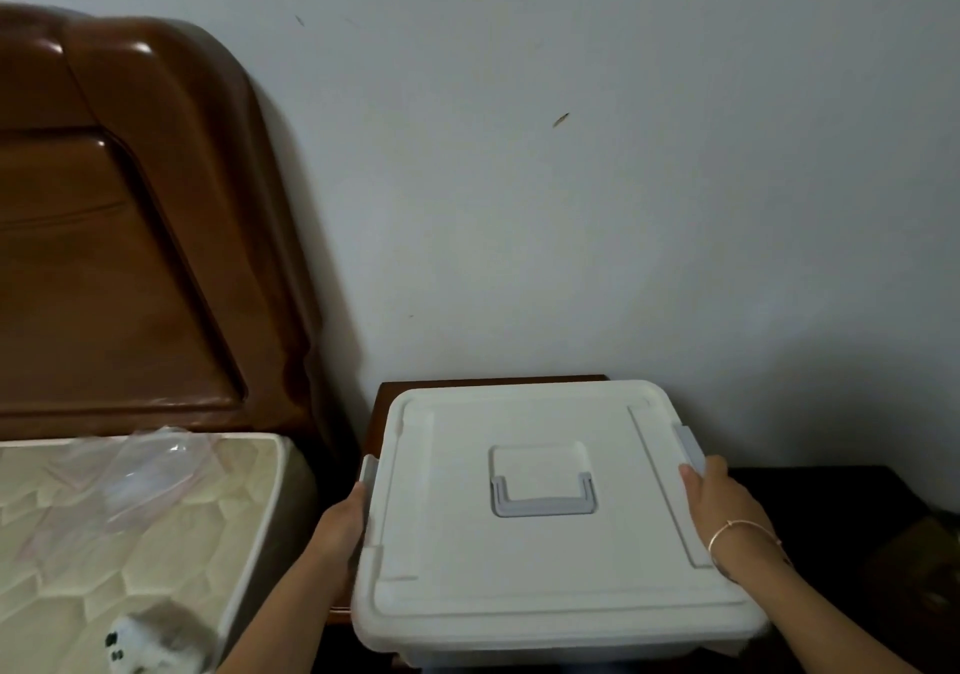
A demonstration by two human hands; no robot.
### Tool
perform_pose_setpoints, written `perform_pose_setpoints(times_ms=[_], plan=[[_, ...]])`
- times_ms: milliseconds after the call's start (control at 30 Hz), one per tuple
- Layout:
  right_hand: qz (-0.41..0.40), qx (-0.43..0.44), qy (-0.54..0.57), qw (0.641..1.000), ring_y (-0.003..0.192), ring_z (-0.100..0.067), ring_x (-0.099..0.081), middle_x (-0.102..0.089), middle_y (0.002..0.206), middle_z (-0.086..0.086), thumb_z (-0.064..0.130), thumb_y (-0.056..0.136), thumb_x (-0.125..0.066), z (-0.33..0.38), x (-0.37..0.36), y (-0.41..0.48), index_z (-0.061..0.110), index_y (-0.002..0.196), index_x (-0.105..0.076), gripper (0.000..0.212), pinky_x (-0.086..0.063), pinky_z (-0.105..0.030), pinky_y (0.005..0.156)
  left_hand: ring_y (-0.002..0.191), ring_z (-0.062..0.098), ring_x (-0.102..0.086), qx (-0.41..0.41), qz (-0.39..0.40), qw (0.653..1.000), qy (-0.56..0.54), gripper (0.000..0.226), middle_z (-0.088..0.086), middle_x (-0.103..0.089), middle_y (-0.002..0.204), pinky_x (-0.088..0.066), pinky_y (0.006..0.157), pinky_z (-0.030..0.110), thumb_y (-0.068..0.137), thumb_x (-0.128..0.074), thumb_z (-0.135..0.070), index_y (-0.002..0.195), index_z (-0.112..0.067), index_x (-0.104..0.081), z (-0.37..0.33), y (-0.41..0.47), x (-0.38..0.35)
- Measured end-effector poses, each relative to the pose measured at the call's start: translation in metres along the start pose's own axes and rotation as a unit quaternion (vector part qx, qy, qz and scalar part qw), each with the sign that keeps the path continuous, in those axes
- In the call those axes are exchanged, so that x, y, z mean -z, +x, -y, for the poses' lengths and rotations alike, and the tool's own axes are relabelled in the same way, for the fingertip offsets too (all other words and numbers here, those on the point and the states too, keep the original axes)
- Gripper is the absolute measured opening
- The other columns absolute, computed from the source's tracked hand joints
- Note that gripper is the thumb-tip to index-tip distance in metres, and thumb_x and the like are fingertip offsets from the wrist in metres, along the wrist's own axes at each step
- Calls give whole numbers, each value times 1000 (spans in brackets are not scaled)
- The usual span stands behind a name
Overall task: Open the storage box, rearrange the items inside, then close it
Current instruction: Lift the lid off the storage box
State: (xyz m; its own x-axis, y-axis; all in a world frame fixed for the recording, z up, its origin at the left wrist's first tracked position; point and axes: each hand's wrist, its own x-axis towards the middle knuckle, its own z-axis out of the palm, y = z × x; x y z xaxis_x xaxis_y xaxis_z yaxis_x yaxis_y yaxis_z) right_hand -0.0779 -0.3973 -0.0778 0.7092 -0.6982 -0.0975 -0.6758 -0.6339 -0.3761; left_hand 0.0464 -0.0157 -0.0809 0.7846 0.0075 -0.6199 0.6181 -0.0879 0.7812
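A white plastic storage box (545, 585) sits on a dark wooden nightstand (379, 413), its lid on, with a grey fold-down handle (543, 497) in the lid's middle. Grey latches sit on both sides: the left latch (368, 471) and the right latch (690, 447). My left hand (343, 533) holds the box's left side just below the left latch. My right hand (719, 504), with a thin bracelet on the wrist, grips the right edge at the right latch, thumb on the lid. What the box holds is hidden.
A brown wooden headboard (130, 237) and a cream quilted mattress (130, 543) lie to the left, with a clear plastic bag (150, 471) and a small white object (140, 642) on the mattress. A pale wall stands right behind the box. A dark surface (841, 517) stretches to the right.
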Motion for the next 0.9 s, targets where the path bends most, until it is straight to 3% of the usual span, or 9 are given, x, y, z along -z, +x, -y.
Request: perform_pose_setpoints(times_ms=[100, 167, 233, 333, 467, 567, 633, 800, 900], plan=[[-16, 7, 7, 1000, 91, -37, -60, -59, 104, -21, 38, 99, -35, 0, 2, -2, 4, 97, -45, 36, -45, -37, 70, 123, 33, -51, -62, -69, 983, 161, 55, 17, -52, 138, -37, 110, 49, 103, -32, -45, 140, -7, -47, -5, -3, -6], [-32, 16, -8, 999, 98, -37, -57, -55, 113, -21, 37, 99, -37, 0, 3, -3, 1, 105, -51, 40, -46, -38, 76, 136, 36, -37, -112, -137, 938, 300, 58, 18, -36, 150, -29, 113, 49, 103, -29, -44, 149, -8, -31, -5, -7, -6], [-32, 19, -24, 999, 98, -36, -58, -57, 112, -20, 38, 99, -35, 0, 3, -3, 2, 104, -53, 41, -45, -36, 74, 139, 35, -33, -198, -135, 905, 351, 52, 17, -37, 150, -28, 111, 46, 104, -31, -36, 147, -6, -34, -5, -16, -10], [-35, 21, -45, 998, 95, -35, -61, -62, 106, -17, 38, 100, -32, 1, 4, -3, 3, 99, -53, 41, -44, -35, 71, 101, 23, -58, -271, -72, 900, 333, 33, 15, -58, 119, -45, 81, 31, 104, -36, -25, 127, -3, -46, 1, -24, -22], [-38, 20, -53, 998, 97, -35, -62, -65, 105, -18, 36, 101, -30, 1, 4, -1, 3, 98, -55, 41, -41, -34, 70, 66, 9, -52, -265, -99, 879, 385, 44, 7, -59, 102, -32, 49, 18, 103, -36, -29, 138, -3, -33, 8, -26, -27], [-12, -14, -1, 1000, 98, -36, -61, -65, 108, -21, 34, 101, -28, -3, 7, 2, 2, 100, -60, 45, -39, -34, 71, 65, 8, -51, -256, -103, 881, 384, 45, 4, -59, 101, -30, 49, 17, 103, -37, -31, 141, -6, -31, 8, -25, -28], [32, -82, 98, 991, 106, -39, -57, -62, 116, -26, 34, 101, -29, -10, 12, 6, -2, 111, -63, 50, -42, -37, 84, 64, 8, -52, -254, -102, 882, 383, 44, 0, -57, 94, -30, 49, 17, 103, -38, -32, 139, -7, -32, 8, -26, -28], [146, -198, 303, 921, 99, -38, -61, -65, 108, -24, 47, 95, -41, -26, 19, 11, -5, 110, -63, 59, -46, -47, 97, 65, 8, -54, -257, -107, 890, 361, 36, -5, -58, 83, -31, 51, 18, 102, -42, -31, 130, -10, -41, 8, -24, -25], [195, -245, 353, 882, 103, -37, -61, -63, 115, -22, 56, 93, -42, -32, 20, 14, 0, 119, -59, 64, -46, -48, 98, 72, 8, -50, -259, -99, 903, 328, 43, -2, -60, 98, -37, 66, 26, 101, -44, -32, 139, -12, -40, 10, -22, -23]])
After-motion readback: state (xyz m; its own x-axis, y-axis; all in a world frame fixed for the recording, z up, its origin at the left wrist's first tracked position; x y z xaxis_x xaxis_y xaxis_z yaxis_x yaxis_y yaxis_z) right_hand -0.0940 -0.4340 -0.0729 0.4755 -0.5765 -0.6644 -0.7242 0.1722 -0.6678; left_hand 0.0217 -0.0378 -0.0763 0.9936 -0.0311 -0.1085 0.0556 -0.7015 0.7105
